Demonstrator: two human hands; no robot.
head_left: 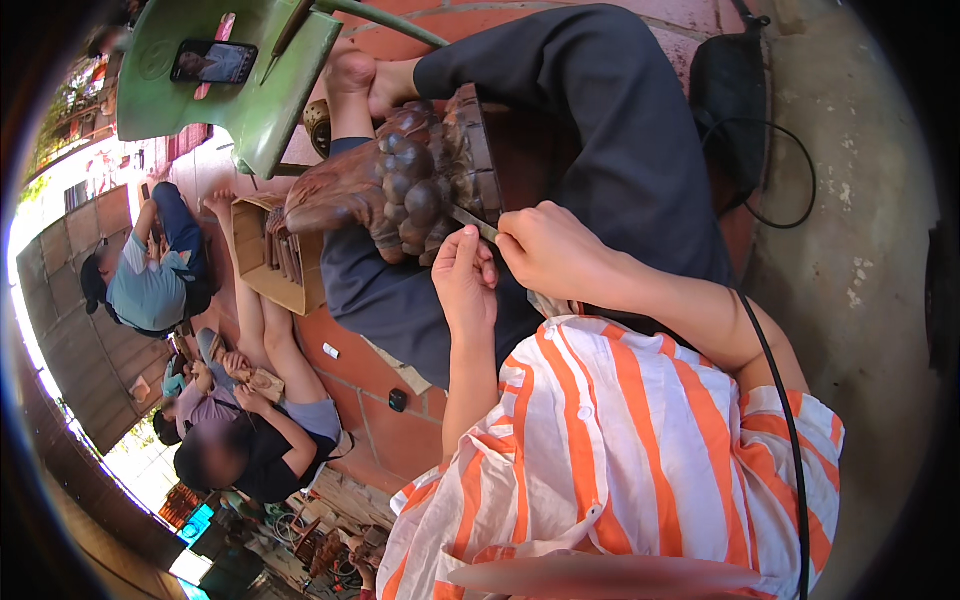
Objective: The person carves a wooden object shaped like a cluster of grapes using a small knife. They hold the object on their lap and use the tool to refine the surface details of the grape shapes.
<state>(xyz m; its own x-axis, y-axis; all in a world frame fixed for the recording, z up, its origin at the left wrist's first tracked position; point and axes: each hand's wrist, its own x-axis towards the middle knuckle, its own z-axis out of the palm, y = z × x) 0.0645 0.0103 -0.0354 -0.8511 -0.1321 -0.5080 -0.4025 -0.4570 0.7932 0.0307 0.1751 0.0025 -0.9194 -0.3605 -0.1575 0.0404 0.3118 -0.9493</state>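
Note:
A dark brown wood carving [410, 190] with a cluster of rounded knobs lies across my lap, between my legs. My right hand [548, 248] is closed around a thin flat metal carving tool [474, 222], whose far end meets the carving beside the rounded knobs. Just left of it, my left hand [466, 278] has its fingers curled, with a fingertip close against the underside of the tool. Whether those curled fingers hold anything is hidden.
A cardboard box [304, 288] of slim tools stands left of my leg. A green plastic chair [190, 98] ahead bears a phone [214, 62] and a pointed tool [290, 32]. Several people sit at left. A black cable [782, 400] runs over my right arm.

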